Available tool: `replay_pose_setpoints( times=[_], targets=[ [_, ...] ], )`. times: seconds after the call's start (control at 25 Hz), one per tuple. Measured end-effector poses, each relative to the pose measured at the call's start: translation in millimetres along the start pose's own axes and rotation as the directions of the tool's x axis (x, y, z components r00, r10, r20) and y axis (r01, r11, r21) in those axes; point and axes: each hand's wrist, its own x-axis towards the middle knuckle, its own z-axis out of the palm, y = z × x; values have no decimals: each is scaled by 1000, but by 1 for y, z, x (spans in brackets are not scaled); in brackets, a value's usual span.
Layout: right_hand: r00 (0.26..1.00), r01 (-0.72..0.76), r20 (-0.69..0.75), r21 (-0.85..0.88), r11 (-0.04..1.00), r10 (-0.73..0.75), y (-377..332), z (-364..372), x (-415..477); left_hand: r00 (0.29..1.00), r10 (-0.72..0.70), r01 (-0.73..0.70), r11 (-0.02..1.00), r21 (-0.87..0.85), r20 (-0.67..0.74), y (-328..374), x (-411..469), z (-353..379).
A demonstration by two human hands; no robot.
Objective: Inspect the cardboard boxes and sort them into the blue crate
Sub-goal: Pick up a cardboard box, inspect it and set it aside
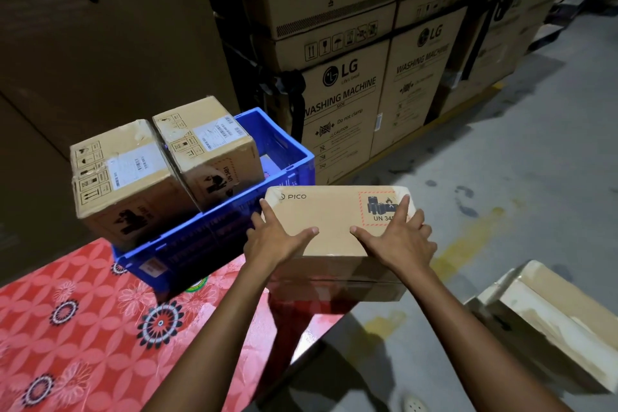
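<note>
Box (334,221), smooth rectangular cardboard, under left hand (275,239), right hand (399,239)

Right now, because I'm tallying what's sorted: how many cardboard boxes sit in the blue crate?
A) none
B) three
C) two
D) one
C: the left box and the right box sit in the blue crate; the third box is outside it, under the left hand and right hand.
</note>
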Motion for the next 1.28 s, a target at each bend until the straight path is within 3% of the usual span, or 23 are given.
replay_pose_setpoints(
  times=[0.48,0.6,0.76,0.92,1.12,1.28],
  targets=[
    [998,-17,52,-73,997,21,-3,-3,3,1000,15,-16,998,64,13,9,0,-3],
    [1000,2,-12,-16,1000,-2,-12,-5,20,996,84,-86,994,66,31,21,17,-10],
    [997,-18,-73,48,999,21,-33,-7,42,995,50,-54,998,-39,-91,37,34,-6],
    [994,-63,-89,-10,998,62,-33,6,46,977,19,2,995,101,-212,39,34,13],
    [997,-52,-66,-10,999,51,-34,2,53,995,9,2,994,112,-99,40,42,5],
    [994,11,-112,-15,1000,-12,-25,7,45,983,74,-47,986,162,-169,31,38,8]
  ],
)
